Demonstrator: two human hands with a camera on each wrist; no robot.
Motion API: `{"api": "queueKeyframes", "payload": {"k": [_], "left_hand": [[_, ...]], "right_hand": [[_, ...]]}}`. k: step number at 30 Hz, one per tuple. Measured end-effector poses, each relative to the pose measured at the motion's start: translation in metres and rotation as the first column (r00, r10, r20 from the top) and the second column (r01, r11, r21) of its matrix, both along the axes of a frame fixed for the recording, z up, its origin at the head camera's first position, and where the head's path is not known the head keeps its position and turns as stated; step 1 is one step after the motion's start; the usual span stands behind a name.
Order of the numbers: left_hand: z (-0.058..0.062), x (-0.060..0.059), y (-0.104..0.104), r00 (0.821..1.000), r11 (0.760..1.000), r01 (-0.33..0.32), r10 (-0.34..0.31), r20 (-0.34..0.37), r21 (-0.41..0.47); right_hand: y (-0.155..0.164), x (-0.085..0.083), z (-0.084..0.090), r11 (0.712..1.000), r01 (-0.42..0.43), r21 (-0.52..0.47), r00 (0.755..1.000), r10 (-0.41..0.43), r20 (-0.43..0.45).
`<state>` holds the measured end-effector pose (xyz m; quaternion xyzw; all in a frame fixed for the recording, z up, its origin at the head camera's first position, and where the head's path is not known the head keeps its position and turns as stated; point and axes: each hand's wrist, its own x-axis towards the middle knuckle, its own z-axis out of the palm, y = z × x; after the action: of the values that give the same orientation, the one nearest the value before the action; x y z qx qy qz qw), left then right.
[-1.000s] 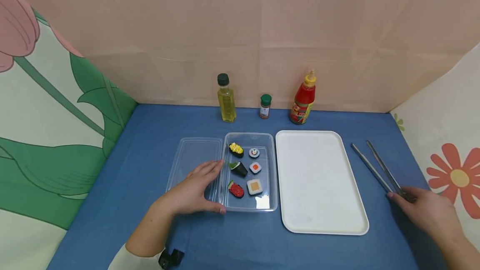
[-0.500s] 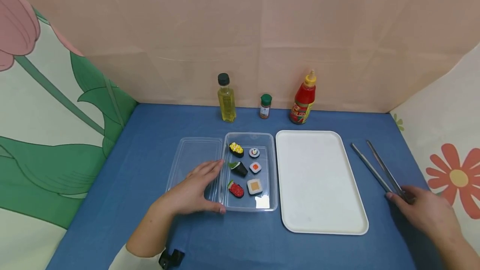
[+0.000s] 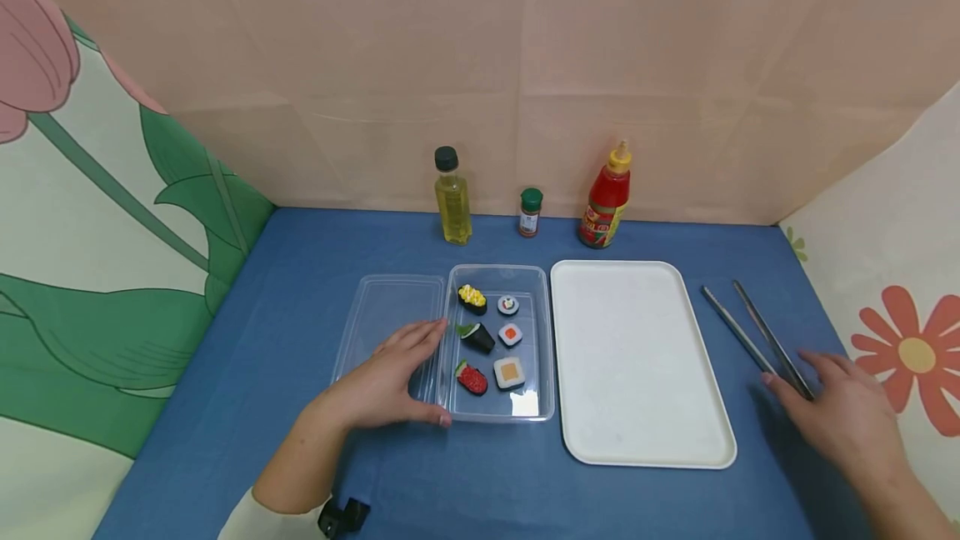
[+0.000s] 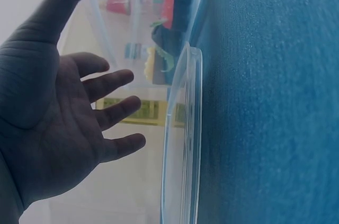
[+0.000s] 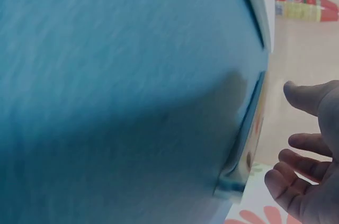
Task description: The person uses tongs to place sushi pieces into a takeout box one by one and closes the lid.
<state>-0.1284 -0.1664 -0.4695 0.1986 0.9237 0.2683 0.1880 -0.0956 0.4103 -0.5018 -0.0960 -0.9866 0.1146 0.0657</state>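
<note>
Steel tongs [image 3: 757, 340] lie under the slack, empty right hand [image 3: 840, 415]; the flat left hand [image 3: 386, 382] steadies the sushi container [image 3: 540, 340]. Gripping the tongs likely comes next.

I see blue tabletop [image 3: 315, 257] under everything. Oil bottle [image 3: 453, 197], small spice jar [image 3: 530, 212], ketchup bottle [image 3: 607, 198] in row at 12 o'clock, upright against beige back wall. White tray [image 3: 637, 361] at 3 o'clock from centre, flat. Flower-print panels at 9 and 3 o'clock.
</note>
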Motion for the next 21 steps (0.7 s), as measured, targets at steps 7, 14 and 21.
{"api": "queueKeyframes", "payload": {"k": [7,14,21], "left_hand": [[-0.001,-0.001,-0.001,1.0,1.0,0.002,-0.002,0.001,-0.001],[-0.001,-0.002,-0.001,1.0,1.0,0.005,-0.005,-0.005,-0.006],[-0.001,-0.001,-0.001,1.0,1.0,0.005,-0.005,-0.008,-0.009]], "right_hand": [[-0.018,-0.001,0.011,0.997,-0.03,-0.069,1.0,0.029,-0.009],[-0.041,-0.001,0.019,0.994,-0.043,-0.105,0.998,0.048,0.043],[-0.067,0.0,0.025,0.983,-0.127,-0.135,0.992,0.123,-0.04]]}}
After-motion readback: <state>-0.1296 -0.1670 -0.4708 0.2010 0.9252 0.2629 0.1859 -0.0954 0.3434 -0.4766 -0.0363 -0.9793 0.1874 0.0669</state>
